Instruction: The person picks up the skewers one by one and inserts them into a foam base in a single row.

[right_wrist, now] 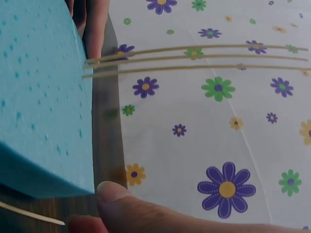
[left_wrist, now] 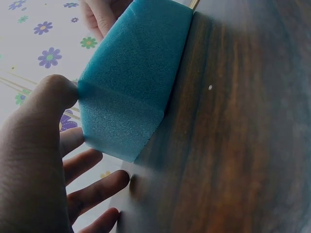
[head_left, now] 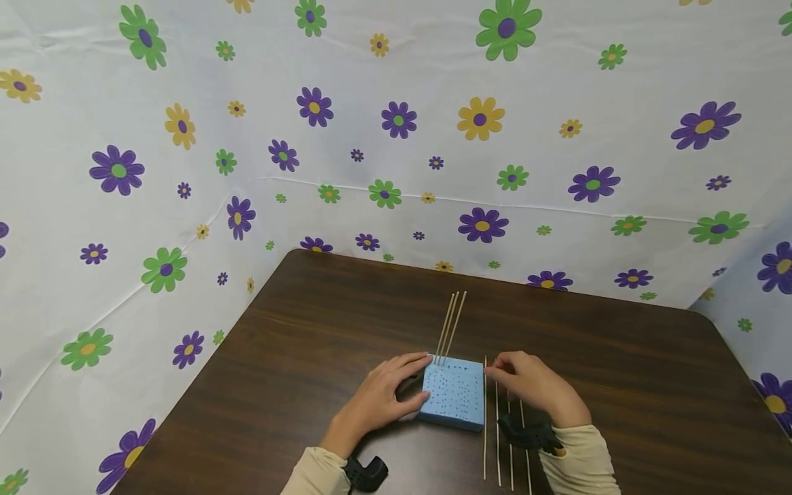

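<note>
A light-blue foam block point(head_left: 454, 392), dotted with small holes on top, sits on the table. Three thin wooden sticks point(head_left: 450, 326) stand in its back-left edge, leaning slightly. My left hand point(head_left: 386, 392) rests along the block's left side, its thumb touching it and its other fingers spread. Thumb and index finger of my right hand point(head_left: 532, 381) pinch a wooden stick point(head_left: 485, 426) near its far end, right beside the block. The left wrist view shows the block's plain side point(left_wrist: 121, 116); where the right fingertips meet the stick is partly hidden.
Several more wooden sticks point(head_left: 498, 440) lie side by side on the dark wooden table point(head_left: 322, 330), under and in front of my right hand. A white cloth point(head_left: 396, 158) with printed flowers hangs behind and beside the table. Each wrist wears a black camera band point(head_left: 366, 473).
</note>
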`<state>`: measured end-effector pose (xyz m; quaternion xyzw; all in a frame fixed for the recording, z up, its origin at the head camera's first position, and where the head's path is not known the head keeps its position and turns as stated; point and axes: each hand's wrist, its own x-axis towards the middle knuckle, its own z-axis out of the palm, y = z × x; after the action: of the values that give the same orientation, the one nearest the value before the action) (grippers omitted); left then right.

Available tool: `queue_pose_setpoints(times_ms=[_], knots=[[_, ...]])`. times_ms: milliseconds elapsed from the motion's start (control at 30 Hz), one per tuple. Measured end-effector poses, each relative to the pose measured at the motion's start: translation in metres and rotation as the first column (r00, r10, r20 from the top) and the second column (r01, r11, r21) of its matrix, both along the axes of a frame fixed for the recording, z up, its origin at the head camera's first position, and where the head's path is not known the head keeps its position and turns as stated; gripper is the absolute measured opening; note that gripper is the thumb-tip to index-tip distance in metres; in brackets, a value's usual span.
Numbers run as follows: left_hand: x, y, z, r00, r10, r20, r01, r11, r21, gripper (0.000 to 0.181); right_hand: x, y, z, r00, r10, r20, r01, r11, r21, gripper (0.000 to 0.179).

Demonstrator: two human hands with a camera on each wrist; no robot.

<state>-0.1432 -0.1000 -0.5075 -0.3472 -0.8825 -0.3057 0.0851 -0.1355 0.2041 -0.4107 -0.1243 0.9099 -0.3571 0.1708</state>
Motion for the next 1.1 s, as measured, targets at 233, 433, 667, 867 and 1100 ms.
queue_pose_setpoints(times_ms=[233, 433, 667, 867, 1100], knots=[[0.0, 0.0, 0.002, 1.0, 0.002, 0.028, -0.002, 1.0, 0.004, 0.062, -0.001, 0.012, 0.001, 0.997, -0.057, 0.043, 0.055, 0.997, 0.056, 0.028], [-0.002, 0.002, 0.005, 0.999, -0.004, 0.033, 0.004, 1.0, 0.001, 0.061, -0.003, 0.024, 0.001, 0.992, -0.109, 0.071, 0.1, 0.988, 0.116, 0.03], [-0.002, 0.003, 0.005, 0.998, -0.004, 0.06, 0.004, 1.0, 0.005, 0.061, -0.004, 0.03, 0.0, 0.987, -0.121, 0.108, 0.107, 0.986, 0.13, 0.033], [-0.001, 0.002, 0.004, 0.998, 0.003, 0.067, -0.003, 1.0, -0.003, 0.061, -0.003, 0.034, -0.004, 0.985, -0.142, 0.096, 0.125, 0.978, 0.169, 0.034], [0.002, 0.0, 0.004, 0.997, 0.001, 0.075, -0.001, 1.0, -0.004, 0.061, -0.003, 0.036, -0.009, 0.981, -0.161, 0.111, 0.138, 0.972, 0.191, 0.032]])
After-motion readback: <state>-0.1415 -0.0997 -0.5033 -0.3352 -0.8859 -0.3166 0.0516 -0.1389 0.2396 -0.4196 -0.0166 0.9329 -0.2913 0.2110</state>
